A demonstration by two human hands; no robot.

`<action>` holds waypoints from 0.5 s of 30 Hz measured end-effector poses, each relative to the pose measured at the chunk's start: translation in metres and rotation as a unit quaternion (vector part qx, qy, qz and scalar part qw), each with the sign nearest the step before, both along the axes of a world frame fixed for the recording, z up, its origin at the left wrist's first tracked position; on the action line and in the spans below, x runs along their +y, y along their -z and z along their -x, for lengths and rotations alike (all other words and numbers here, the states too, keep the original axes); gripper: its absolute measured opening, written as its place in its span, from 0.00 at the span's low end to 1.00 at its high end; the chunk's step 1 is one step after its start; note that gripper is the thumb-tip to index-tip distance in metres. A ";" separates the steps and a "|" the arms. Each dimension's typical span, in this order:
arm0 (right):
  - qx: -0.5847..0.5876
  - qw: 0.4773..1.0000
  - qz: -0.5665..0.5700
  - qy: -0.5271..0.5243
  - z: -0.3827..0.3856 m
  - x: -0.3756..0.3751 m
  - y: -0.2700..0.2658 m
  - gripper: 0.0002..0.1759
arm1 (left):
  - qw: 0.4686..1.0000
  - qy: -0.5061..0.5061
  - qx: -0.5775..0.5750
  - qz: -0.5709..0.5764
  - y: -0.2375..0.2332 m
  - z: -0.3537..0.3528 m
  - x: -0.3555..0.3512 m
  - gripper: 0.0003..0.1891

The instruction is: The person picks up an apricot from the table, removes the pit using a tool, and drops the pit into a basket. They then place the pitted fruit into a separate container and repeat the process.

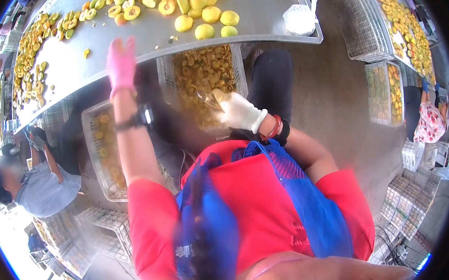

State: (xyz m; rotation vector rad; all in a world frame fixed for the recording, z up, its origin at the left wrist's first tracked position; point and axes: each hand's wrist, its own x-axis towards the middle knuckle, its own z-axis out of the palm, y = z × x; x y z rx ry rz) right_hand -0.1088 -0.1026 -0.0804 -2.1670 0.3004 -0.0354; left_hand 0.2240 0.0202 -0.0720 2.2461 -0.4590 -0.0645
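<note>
My left hand (pixel 121 66), in a pink glove, reaches over the near edge of the metal table (pixel 149 36) with its fingers stretched out and nothing visible in them. Ahead of it lie halved yellow peaches (pixel 132 12) and, further right, whole yellow peaches (pixel 204 31). My right hand (pixel 241 113), in a white glove, is closed above a crate (pixel 238 69) of cut fruit pieces (pixel 204 68) below the table edge. A blurred yellow-brown thing shows at its fingertips; I cannot make out what it is.
A white bowl-like container (pixel 299 20) with a white handle stands at the table's right corner. Another fruit crate (pixel 92 144) is by my left leg. A co-worker (pixel 51 188) sits at left, another person (pixel 429 120) at right. Stacked crates (pixel 357 21) stand to the right.
</note>
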 end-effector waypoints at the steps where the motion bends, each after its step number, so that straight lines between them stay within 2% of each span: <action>1: 0.000 1.000 -0.008 0.009 0.000 -0.001 0.000 0.17 | 0.999 0.006 0.044 -0.020 -0.002 -0.001 -0.030 0.35; 2: 0.000 1.000 -0.016 0.018 0.000 -0.003 0.000 0.17 | 0.991 0.036 0.121 0.051 0.010 -0.013 -0.055 0.36; 4: -0.035 0.998 -0.022 0.037 0.001 -0.006 0.013 0.16 | 0.998 0.039 0.022 -0.037 0.054 -0.049 -0.103 0.44; 7: -0.024 0.997 -0.046 0.054 0.002 -0.014 0.009 0.15 | 0.996 0.031 0.049 -0.074 0.074 -0.068 -0.153 0.47; 10: -0.038 0.996 -0.041 0.070 0.001 -0.019 0.015 0.15 | 0.983 0.055 0.115 -0.133 0.058 -0.066 -0.177 0.43; 13: 0.004 0.995 -0.060 0.074 -0.001 -0.022 0.015 0.15 | 0.977 0.017 -0.027 -0.209 0.084 -0.070 -0.187 0.43; 14: 0.010 0.996 -0.058 0.070 -0.002 -0.022 0.018 0.15 | 0.977 0.027 -0.081 -0.193 0.091 -0.074 -0.187 0.37; 15: 0.016 0.996 -0.057 0.066 -0.001 -0.020 0.021 0.16 | 0.986 0.054 -0.011 -0.159 0.097 -0.076 -0.184 0.36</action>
